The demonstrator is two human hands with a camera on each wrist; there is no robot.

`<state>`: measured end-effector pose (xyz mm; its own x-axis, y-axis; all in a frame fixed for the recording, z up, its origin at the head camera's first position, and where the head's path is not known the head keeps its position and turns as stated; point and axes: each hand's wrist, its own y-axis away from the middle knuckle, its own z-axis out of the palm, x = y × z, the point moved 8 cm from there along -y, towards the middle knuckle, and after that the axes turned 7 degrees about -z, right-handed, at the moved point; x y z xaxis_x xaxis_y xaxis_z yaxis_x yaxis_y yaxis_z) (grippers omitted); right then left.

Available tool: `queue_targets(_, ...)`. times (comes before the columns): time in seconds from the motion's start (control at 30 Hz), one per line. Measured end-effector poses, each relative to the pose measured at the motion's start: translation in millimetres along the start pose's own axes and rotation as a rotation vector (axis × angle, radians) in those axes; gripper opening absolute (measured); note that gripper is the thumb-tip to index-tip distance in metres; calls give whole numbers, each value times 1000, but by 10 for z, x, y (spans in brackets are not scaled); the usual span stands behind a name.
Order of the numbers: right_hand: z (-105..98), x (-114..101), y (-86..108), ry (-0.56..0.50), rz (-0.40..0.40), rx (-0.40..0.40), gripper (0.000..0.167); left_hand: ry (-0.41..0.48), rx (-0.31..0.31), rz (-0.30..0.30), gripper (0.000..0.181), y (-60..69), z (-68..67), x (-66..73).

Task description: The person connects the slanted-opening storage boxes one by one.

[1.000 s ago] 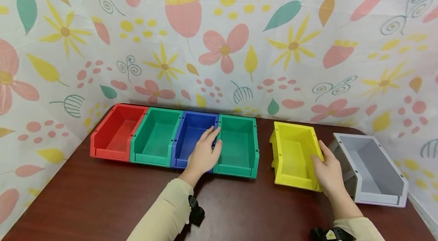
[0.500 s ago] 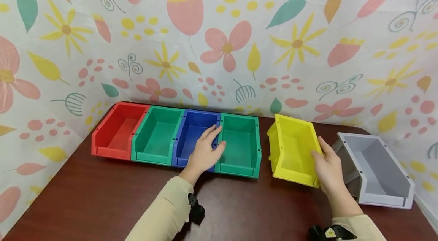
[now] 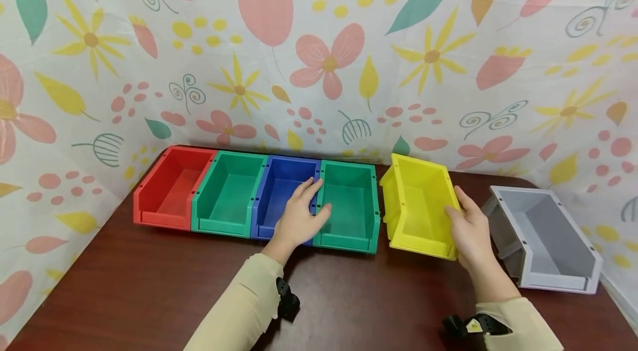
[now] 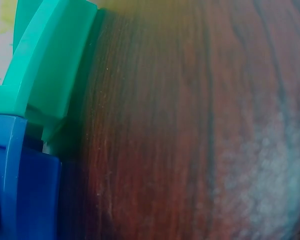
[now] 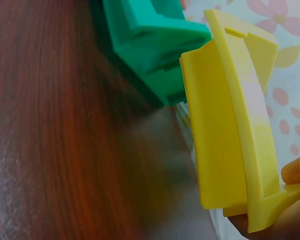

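one yellow bin (image 3: 420,210) in right fingers (image 3: 466,201), two green bins (image 3: 347,204)

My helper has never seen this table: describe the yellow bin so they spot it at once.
On the dark brown table, find the row of four bins, left of a grey bin. Between them, the right hand grips the yellow bin by its right side. It alone is yellow; its neighbours are green and grey.

Blue bin (image 3: 280,190) partly hidden

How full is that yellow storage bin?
Empty: in the head view, the yellow storage bin has its open top facing the camera, and its floor is bare.
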<state>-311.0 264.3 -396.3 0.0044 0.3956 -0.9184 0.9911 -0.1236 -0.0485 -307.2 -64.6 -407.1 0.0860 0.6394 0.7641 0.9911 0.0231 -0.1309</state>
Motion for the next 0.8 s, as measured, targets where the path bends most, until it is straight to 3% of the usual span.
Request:
queue_targets(0.43,53,-149,-32,10,-44,-17,58,-9,9,11,60,-16,15,-29)
queue_targets(0.8,48,-316,-36,160,-109,-27,58,-11,5,3,60,-9,14,-21)
